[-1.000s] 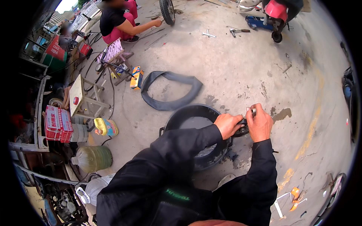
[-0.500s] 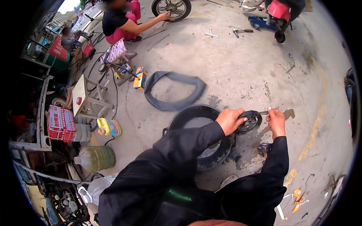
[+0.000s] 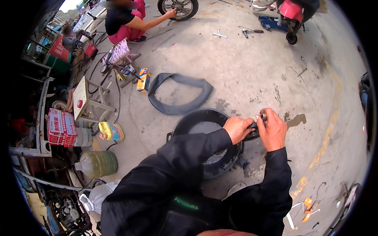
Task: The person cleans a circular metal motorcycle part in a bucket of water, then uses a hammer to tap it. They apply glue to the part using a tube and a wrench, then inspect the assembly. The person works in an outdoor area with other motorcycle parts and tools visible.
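A dark rounded part (image 3: 252, 135) is held up between the two hands, just past the right side of the black basin (image 3: 204, 113) and above the concrete floor (image 3: 244, 86). Its near edge is gripped by the left hand (image 3: 237, 130), while a small metal piece (image 3: 264, 117) appears to be pinched by the thumb and fingers of the right hand (image 3: 275, 129); whether the piece and the part are touching cannot be told, since the meeting point is covered by the fingers. For good control, the left grip is best left firm and still, so that all fine movement is made by the right. The metal piece should be pressed evenly and in line with the part, as slipping would seem likely if force were applied at an angle. The right fingers could usefully be set slightly farther back, so that the contact can be watched.
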`<action>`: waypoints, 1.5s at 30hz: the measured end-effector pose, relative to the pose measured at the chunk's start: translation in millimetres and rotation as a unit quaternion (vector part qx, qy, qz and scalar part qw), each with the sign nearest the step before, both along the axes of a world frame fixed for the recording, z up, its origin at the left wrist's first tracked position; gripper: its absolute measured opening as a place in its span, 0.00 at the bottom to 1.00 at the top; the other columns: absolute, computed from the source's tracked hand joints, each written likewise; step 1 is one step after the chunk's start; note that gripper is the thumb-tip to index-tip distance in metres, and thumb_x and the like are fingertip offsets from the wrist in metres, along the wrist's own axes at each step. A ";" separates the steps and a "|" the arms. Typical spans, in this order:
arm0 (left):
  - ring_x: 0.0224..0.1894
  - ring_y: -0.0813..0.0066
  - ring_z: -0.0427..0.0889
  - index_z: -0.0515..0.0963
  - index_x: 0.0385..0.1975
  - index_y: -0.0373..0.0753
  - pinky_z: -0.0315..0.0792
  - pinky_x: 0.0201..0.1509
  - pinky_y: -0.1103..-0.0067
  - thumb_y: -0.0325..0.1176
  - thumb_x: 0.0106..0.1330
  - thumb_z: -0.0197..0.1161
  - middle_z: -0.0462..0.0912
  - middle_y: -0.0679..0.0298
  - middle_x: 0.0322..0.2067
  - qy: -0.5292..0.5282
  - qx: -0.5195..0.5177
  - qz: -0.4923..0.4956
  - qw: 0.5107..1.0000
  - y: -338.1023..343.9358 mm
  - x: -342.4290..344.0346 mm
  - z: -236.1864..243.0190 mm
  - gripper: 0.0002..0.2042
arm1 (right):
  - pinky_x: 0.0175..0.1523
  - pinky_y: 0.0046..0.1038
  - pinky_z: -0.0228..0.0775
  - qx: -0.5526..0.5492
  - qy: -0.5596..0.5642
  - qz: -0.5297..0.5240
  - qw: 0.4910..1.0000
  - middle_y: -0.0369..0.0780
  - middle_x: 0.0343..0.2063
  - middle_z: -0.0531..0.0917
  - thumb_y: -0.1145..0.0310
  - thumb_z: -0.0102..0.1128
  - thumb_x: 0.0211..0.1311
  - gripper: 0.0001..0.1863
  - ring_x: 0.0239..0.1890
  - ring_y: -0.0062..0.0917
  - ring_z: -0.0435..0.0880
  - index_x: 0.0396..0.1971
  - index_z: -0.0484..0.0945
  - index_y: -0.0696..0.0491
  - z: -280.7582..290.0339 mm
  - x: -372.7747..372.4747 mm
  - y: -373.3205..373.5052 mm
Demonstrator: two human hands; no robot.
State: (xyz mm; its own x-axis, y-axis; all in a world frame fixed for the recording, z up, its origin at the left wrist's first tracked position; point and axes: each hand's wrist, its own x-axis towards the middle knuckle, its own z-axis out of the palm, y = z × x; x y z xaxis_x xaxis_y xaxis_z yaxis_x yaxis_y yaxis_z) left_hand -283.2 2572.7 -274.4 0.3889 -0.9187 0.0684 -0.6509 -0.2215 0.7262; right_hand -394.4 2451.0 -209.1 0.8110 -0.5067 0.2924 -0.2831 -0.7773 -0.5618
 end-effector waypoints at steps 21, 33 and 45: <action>0.27 0.46 0.80 0.78 0.38 0.40 0.73 0.32 0.58 0.38 0.64 0.63 0.80 0.51 0.21 -0.027 0.003 0.011 1.000 -7.8 -14.6 -6.2 0.09 | 0.33 0.35 0.70 -0.057 -0.004 -0.001 0.998 0.45 0.24 0.81 0.67 0.60 0.63 0.08 0.28 0.39 0.82 0.35 0.73 0.55 -1.6 -3.6 6.3; 0.28 0.46 0.80 0.78 0.35 0.40 0.73 0.32 0.59 0.38 0.65 0.62 0.81 0.51 0.23 -0.015 -0.002 0.004 1.000 -4.7 -12.0 -7.0 0.08 | 0.32 0.37 0.70 -0.038 -0.011 -0.025 0.999 0.45 0.19 0.79 0.65 0.58 0.65 0.08 0.24 0.40 0.80 0.35 0.73 0.55 -20.4 -1.5 -10.3; 0.30 0.49 0.83 0.80 0.37 0.38 0.75 0.34 0.64 0.38 0.64 0.64 0.81 0.49 0.24 0.076 -0.044 0.030 0.996 -15.1 -10.1 -0.6 0.10 | 0.31 0.31 0.70 0.291 0.056 -0.178 0.939 0.41 0.21 0.80 0.60 0.59 0.65 0.12 0.24 0.30 0.81 0.38 0.77 0.54 -34.5 -31.1 -80.6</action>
